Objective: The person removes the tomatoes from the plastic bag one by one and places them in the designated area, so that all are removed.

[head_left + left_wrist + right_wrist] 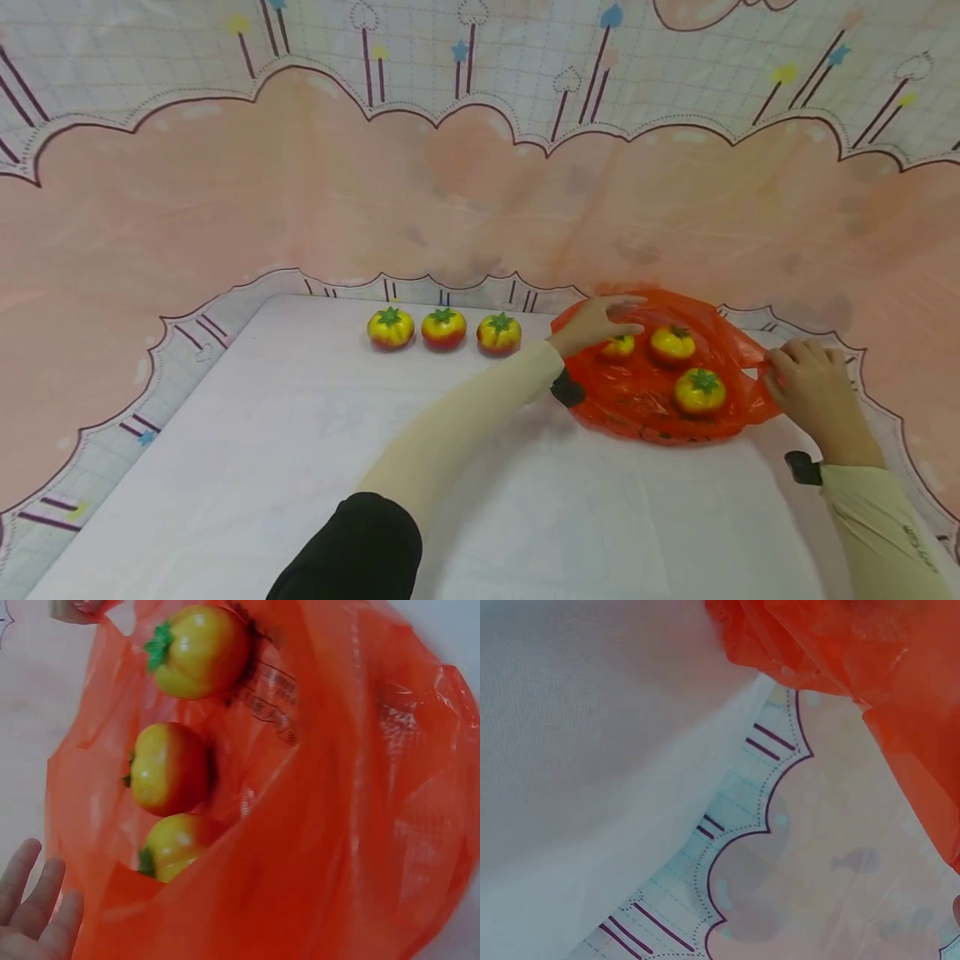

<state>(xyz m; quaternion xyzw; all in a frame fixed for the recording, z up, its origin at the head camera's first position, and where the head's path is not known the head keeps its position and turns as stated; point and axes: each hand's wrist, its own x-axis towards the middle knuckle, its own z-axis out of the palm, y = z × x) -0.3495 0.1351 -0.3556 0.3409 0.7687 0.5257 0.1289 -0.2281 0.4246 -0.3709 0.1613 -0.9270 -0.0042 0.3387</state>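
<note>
A red plastic bag (pixel 637 408) lies spread on the white table, its mouth open. Three yellow-and-red persimmon-like fruits with green tops sit in it, among them a front fruit (pixel 700 392) and a back fruit (pixel 672 344); the bag partly covers the third (pixel 178 846) in the left wrist view. My left hand (pixel 596 323) reaches over the bag's left side with fingers extended and holds nothing. At the bag's right end, my right hand (pixel 813 396) grips the gathered plastic with curled fingers. In the right wrist view only the bag's edge (pixel 907 727) and a sliver of finger show.
Three similar fruits stand in a row left of the bag near the table's back edge: a left one (pixel 391 328), a middle one (pixel 444 329) and a right one (pixel 498 334). Behind the white table (pixel 300 467) hangs a patterned pink cloth (pixel 420 200).
</note>
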